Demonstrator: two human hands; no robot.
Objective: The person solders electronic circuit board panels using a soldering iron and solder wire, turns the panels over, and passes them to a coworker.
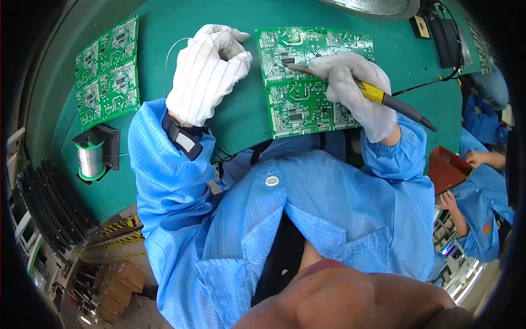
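My right hand (359,90), in a white glove, grips a soldering iron (371,91) with a yellow and black handle. The iron's tip points left, over the upper part of a green circuit board panel (296,93) that lies in front of me. Left of that panel is my left hand (205,71), in a striped white glove with its fingers curled in. A thin solder wire (167,63) loops up to this hand, and its end is hidden by the fingers. Further left stands a solder spool (91,160) on a black holder, below a second green circuit board panel (109,74).
A green mat (230,129) covers the table. At the far right stand a black holder (442,41) with a cable and a round metal rim (378,6). Beyond the right edge, a co-worker's hands hold a reddish-brown bin (446,170). Black racks (52,203) stand at the left.
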